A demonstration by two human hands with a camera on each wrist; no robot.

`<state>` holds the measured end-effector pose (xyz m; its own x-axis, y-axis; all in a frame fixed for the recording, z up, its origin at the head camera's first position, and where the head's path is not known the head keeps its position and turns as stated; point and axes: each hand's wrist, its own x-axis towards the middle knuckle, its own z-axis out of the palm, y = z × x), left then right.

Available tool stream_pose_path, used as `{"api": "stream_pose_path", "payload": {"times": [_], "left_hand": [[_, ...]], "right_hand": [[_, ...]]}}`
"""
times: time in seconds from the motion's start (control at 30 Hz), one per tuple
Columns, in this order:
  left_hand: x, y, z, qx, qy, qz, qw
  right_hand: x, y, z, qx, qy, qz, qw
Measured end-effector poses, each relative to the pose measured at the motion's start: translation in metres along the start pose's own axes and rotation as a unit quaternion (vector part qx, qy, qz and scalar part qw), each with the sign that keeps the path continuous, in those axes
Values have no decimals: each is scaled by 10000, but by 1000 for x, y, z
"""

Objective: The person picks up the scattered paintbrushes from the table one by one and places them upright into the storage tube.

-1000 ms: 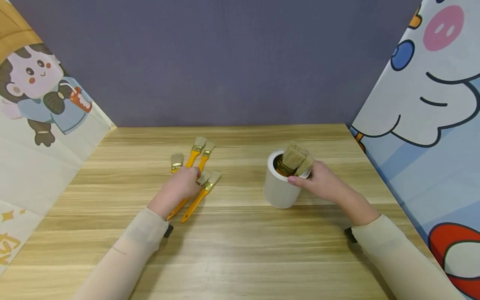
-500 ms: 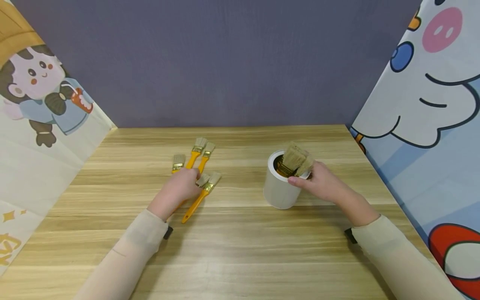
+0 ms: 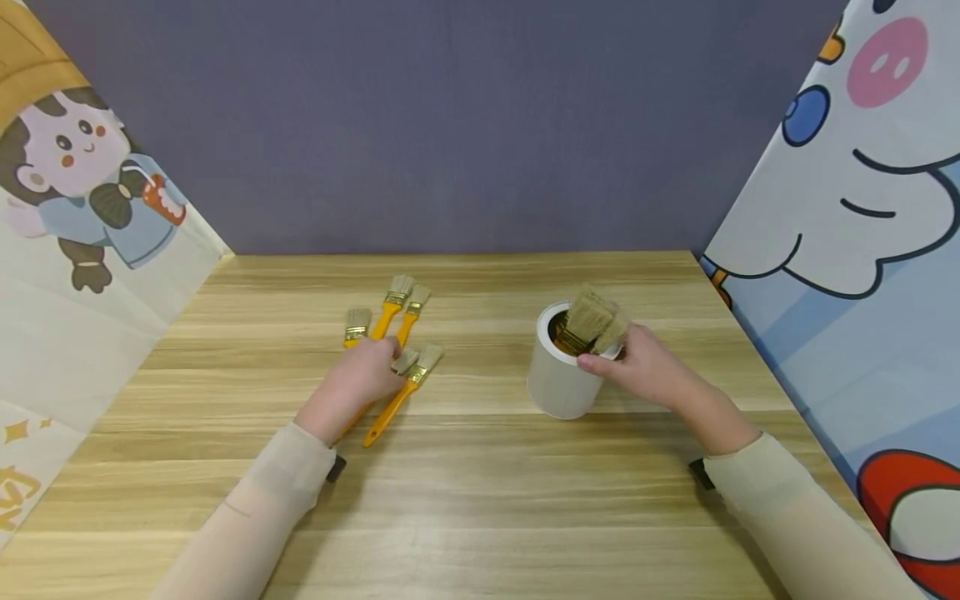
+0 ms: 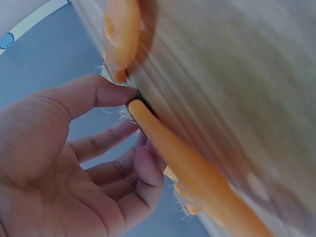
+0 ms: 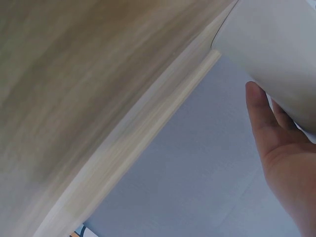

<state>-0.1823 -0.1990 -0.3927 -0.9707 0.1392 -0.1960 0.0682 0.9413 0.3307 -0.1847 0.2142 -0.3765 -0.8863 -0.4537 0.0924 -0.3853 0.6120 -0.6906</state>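
My left hand (image 3: 360, 371) pinches a paintbrush (image 4: 177, 153) with a yellow-orange handle near its metal band. The brush lies low over the wooden table, and its bristles show beyond my fingers in the head view. Another paintbrush (image 3: 393, 408) lies just right of it. More paintbrushes stick out past my knuckles: one (image 3: 357, 325) to the left and two side by side (image 3: 397, 292) farther back. My right hand (image 3: 641, 367) holds an upright white can (image 3: 564, 383) by its right side, thumb at the rim. Paintbrushes (image 3: 588, 312) stand in the can, bristles up.
The wood-grain table (image 3: 480, 500) ends at a dark grey-purple panel (image 3: 465, 125) at the back. Cartoon-printed sheets flank it, one on the left (image 3: 67, 333) and one on the right (image 3: 862, 333).
Both hands stay nearly where they were. The handle end of the pinched paintbrush, visible a second ago below my left wrist, is now mostly hidden by the hand.
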Motion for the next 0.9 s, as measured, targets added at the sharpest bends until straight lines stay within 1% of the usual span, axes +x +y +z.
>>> {"api": "stream_pose_path", "payload": {"times": [0.13,0.27,0.33,0.47,0.6,0.73,0.9], "left_hand": [[-2,1,1,19,73,53,10000],[-4,4,-1,-51,31,68,10000],[-6,7,-4,-167,8,102,9998],[-15,14,-12,-354,85,224,9991],[-23,24,-20,-339,191,366,9986],[-30,33,-26,-332,356,550,9973],[-38,45,-32,-464,743,761,9932]], "right_hand": [[0,0,1,34,29,-47,10000],[0,0,1,68,22,-66,10000],[0,0,1,64,19,-69,10000],[-1,0,1,19,54,-73,10000],[-1,-2,1,0,94,-101,9999],[-1,-3,0,27,84,-119,9999],[-1,-3,1,68,43,-118,9999]]}}
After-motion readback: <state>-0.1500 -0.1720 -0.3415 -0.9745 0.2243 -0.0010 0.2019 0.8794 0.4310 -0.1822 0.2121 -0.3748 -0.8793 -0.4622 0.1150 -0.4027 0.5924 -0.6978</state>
